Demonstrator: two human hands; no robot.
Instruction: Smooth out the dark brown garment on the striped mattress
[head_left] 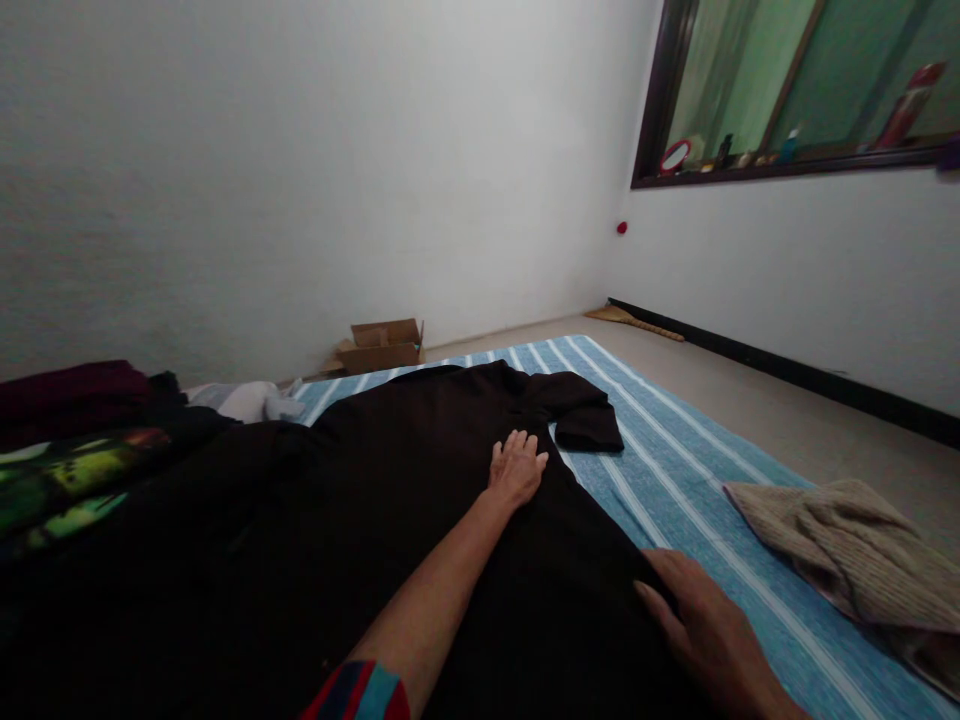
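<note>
A large black short-sleeved garment (405, 440) lies spread over a blue bedsheet with white stripes (675, 450). One sleeve sticks out at its far right side. My left hand (517, 467) rests palm down on the cloth just below that sleeve, fingers stretched out. Lower down, at the garment's right edge, is my right hand (697, 610), with the thumb on the cloth and the other fingers bent at the edge. Their tips are partly hidden. Whether the garment is a shirt or a dress, I cannot tell.
Folded dark and patterned clothes (90, 460) are piled at the left, near a white cloth (251, 400). A beige ribbed cloth (847, 540) lies at the right edge. Beyond stand an open cardboard box (384, 345), a broom (634, 320) and a window sill (780, 170) holding small items.
</note>
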